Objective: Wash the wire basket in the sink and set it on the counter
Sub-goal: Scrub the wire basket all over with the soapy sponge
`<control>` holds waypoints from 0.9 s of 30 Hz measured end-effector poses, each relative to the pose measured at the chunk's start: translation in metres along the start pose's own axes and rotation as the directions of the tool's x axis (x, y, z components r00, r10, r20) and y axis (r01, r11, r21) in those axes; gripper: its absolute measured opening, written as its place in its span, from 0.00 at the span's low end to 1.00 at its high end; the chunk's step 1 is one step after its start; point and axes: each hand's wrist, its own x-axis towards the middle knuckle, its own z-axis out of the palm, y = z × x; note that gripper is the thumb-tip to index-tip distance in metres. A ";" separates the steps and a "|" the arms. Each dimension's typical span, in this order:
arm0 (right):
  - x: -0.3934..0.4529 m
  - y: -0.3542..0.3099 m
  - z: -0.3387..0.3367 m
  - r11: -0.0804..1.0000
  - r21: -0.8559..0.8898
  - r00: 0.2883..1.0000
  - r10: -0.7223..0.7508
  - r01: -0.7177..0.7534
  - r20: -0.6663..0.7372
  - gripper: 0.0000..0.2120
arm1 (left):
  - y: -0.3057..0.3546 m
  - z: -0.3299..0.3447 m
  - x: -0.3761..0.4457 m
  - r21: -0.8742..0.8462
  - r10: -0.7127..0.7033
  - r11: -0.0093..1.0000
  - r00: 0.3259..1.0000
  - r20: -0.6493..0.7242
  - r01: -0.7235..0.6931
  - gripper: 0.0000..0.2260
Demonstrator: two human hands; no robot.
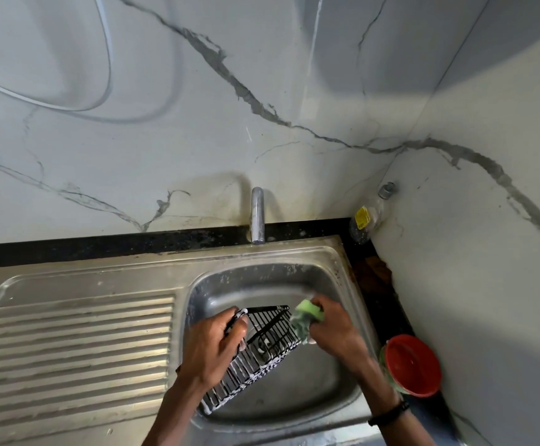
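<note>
Gripped at one end by left hand [212, 346], black wire basket [255, 349] tilted over sink [336, 275]; right hand [330, 326] clenched on green sponge [307, 313] against far end. Probably light, stiff, soapy-slick; best held by rim wires, fingers hooked through.

One basket [262, 349], one sponge [307, 312], two bottles [363, 223].

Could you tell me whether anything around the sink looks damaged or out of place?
Yes. In the dark counter strip right of the sink, against the side wall, a rough brown patch looks chipped or rusted through. A clear bottle leans into the wall corner. The soapy wire basket tilted over the basin is just being scrubbed.
</note>
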 end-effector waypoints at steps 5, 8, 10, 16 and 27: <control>0.005 -0.012 -0.005 0.991 0.127 0.994 -0.019 0.033 -0.106 0.17 | 0.013 0.006 0.003 0.202 0.136 0.968 0.988 0.070 -0.147 0.25; 0.006 -0.023 0.007 0.957 0.285 0.998 -0.031 0.048 -0.063 0.12 | 0.028 0.007 0.006 0.196 0.086 0.976 0.995 0.041 -0.092 0.18; 0.000 -0.034 0.015 0.927 0.368 0.998 -0.056 0.066 -0.037 0.05 | 0.034 0.004 0.008 0.208 0.069 0.976 0.996 -0.049 -0.058 0.21; -0.022 -0.032 0.036 0.939 0.193 0.954 -0.258 0.285 -0.153 0.02 | 0.036 0.001 0.013 0.186 0.061 0.983 0.944 -0.325 0.000 0.24; -0.030 -0.033 -0.001 0.950 0.158 0.957 -0.244 0.268 -0.160 0.10 | 0.019 0.008 0.001 -0.140 -0.030 0.990 0.952 -0.305 -0.013 0.23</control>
